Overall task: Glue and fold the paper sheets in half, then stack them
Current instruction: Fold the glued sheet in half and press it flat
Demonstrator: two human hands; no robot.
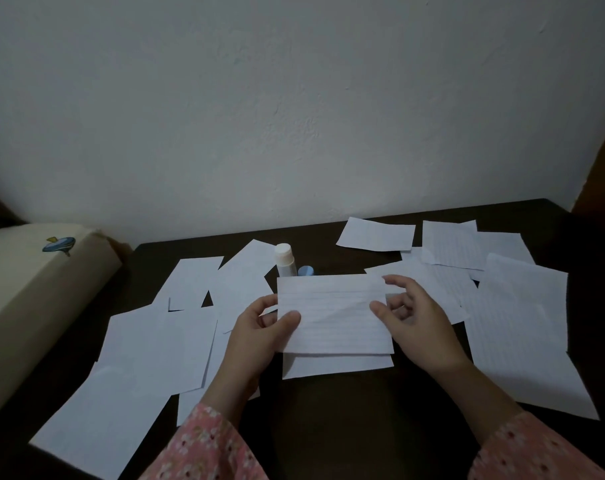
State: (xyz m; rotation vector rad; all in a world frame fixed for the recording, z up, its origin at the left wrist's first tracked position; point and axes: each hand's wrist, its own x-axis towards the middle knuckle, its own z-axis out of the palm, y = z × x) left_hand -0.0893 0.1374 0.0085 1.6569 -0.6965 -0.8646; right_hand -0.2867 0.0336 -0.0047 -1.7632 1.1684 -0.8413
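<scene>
A folded lined sheet [332, 313] is held above the dark table [346, 417], its upper edge showing a doubled layer. My left hand [259, 334] pinches its left edge, thumb on top and fingers behind. My right hand [408, 313] pinches the right edge with thumb and fingertips. Under it another white sheet [335, 366] lies flat on the table. A white glue stick [283, 259] stands upright just behind the held sheet, and its blue cap [307, 271] lies beside it.
Several loose white sheets [148, 348] overlap on the left and several lined sheets [515, 323] on the right, one [375, 234] at the back. A beige box [27, 296] borders the table's left side. A white wall stands behind.
</scene>
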